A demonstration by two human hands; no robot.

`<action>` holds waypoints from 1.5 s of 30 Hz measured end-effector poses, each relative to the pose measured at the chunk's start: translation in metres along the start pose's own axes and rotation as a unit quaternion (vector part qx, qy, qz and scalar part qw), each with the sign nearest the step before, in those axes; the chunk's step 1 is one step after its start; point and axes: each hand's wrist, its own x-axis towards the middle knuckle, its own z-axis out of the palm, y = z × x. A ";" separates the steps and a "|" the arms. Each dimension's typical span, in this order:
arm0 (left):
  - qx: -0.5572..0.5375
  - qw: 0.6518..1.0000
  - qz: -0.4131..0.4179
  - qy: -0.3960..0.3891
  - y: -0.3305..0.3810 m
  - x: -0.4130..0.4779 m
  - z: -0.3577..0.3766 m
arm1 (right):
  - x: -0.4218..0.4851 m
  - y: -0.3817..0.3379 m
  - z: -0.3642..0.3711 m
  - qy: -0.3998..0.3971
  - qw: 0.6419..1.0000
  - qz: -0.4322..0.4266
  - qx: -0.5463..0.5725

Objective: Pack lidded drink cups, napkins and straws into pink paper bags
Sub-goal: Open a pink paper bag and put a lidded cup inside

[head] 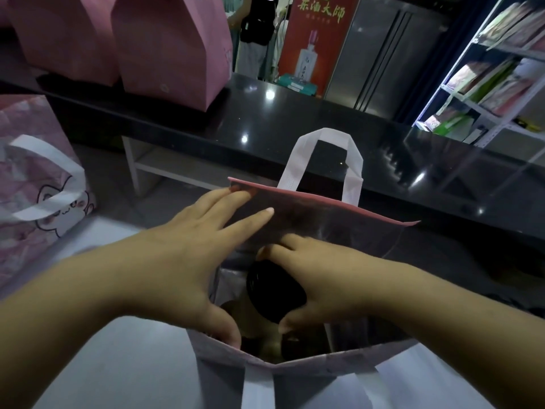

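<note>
An open pink bag (333, 214) with white handles stands right in front of me. My left hand (188, 261) spreads its mouth: straight fingers press the far wall and the thumb hooks over the near rim. Inside the bag my right hand (312, 281) grips a cup by its black lid (269, 290), fingers on the far side and thumb on the near side. The cup's body is hidden below the lid. More dark shapes lie deeper in the bag, too dim to name.
A pink bag with a cartoon rabbit (38, 187) stands at the left. Two closed pink bags (165, 45) sit on the raised black counter (295, 125) behind. A shelf rack (495, 78) is at the right, a person (253, 33) stands beyond the counter.
</note>
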 end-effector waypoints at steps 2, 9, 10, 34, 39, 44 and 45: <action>-0.002 1.000 0.002 0.004 0.000 0.000 0.000 | 0.004 0.000 0.001 0.017 1.000 -0.006 0.001; -0.009 1.000 -0.004 0.021 -0.001 -0.001 0.001 | 0.023 -0.012 0.017 -0.051 0.994 -0.050 -0.088; -0.011 1.000 -0.006 0.024 -0.001 -0.002 0.001 | 0.024 -0.011 0.018 -0.054 0.993 -0.050 -0.096; -0.025 0.997 0.034 0.072 -0.010 -0.012 0.008 | 0.033 -0.009 0.024 -0.020 0.991 -0.048 -0.124; -0.033 0.993 0.049 0.104 -0.015 -0.010 0.012 | 0.039 -0.011 0.034 -0.054 0.989 -0.048 -0.132; -0.061 0.986 0.039 0.147 -0.018 -0.007 0.014 | 0.039 -0.010 0.032 -0.055 0.990 -0.044 -0.124; -0.063 0.984 0.038 0.160 -0.018 -0.007 0.014 | 0.038 -0.009 0.029 -0.056 0.990 -0.042 -0.121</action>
